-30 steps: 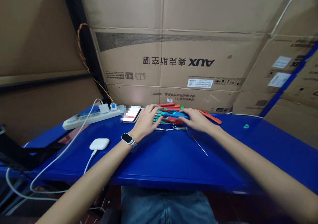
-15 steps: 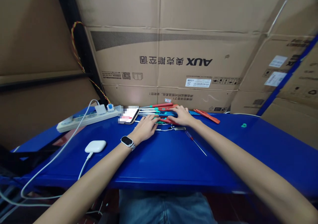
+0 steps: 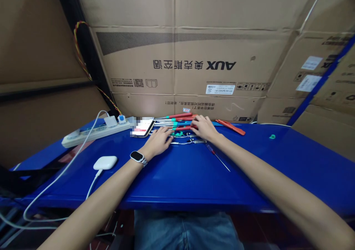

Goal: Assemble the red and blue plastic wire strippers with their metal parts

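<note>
A row of screwdrivers with red, blue and green handles lies side by side near the back of the blue table. My right hand (image 3: 205,127) has its fingers bent round the handle end of a red-handled screwdriver (image 3: 183,128). At that screwdriver's shaft side is my left hand (image 3: 158,143), with a watch on the wrist; its fingers are curled down and partly hide the shafts. Closer to me lie two clear-handled test pens (image 3: 199,141) with white wires. A thin screwdriver with a dark red handle (image 3: 211,149) points towards the front right.
A phone (image 3: 143,127) lies left of the shafts, beside a white power strip (image 3: 91,133). A white earphone case (image 3: 105,163) on a cable sits at left. Orange-handled pliers (image 3: 230,127) and a small green piece (image 3: 272,136) are at right. Cardboard (image 3: 177,50) stands behind.
My left hand has drawn back slightly left, uncovering more green and red handle parts. My right hand has shifted a little, and the blue handle under it shows less. The view has moved slightly.
</note>
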Demonstrator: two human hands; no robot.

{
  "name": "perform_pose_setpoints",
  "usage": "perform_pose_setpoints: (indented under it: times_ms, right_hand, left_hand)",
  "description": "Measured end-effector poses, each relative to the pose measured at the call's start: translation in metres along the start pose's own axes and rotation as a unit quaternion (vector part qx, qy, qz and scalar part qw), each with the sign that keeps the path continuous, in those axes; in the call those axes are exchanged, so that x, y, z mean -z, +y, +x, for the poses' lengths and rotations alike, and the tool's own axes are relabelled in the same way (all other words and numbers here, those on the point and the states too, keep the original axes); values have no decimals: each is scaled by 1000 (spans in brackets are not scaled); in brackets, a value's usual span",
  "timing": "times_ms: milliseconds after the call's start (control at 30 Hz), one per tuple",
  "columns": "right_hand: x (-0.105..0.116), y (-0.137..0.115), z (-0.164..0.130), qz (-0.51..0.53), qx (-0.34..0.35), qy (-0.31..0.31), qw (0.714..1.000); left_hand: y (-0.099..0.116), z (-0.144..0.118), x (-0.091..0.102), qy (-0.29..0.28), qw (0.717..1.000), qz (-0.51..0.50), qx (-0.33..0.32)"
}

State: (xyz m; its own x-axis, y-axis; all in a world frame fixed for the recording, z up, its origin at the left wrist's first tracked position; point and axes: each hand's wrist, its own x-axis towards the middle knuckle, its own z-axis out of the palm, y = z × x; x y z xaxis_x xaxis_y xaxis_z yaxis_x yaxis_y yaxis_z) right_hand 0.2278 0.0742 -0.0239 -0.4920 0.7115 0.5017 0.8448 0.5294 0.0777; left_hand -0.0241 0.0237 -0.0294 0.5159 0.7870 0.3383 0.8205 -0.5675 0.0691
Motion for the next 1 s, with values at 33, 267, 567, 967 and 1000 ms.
perform_pose_setpoints:
  times_ms: [33,267,567,967,1000]
  right_hand:
    - [-1,-1,1,-2,-4,0,1000]
    - [-2,-8,-2,3,-10,15,1000]
    - [9,-20,-16,10,25,15,1000]
    - [4,-43,-7,53,16,-144,988]
    - [4,-43,-7,71,7,-143,987]
  left_hand:
    - [0,1,0,-5,1000,1,2]
    - [-6,7,-4,-37,999,4,10]
    - [-6,9,-7,-28,999,28,7]
    - [-2,11,-7,-36,999,-6,8]
    - [-2,11,-6,-40,999,-12,9]
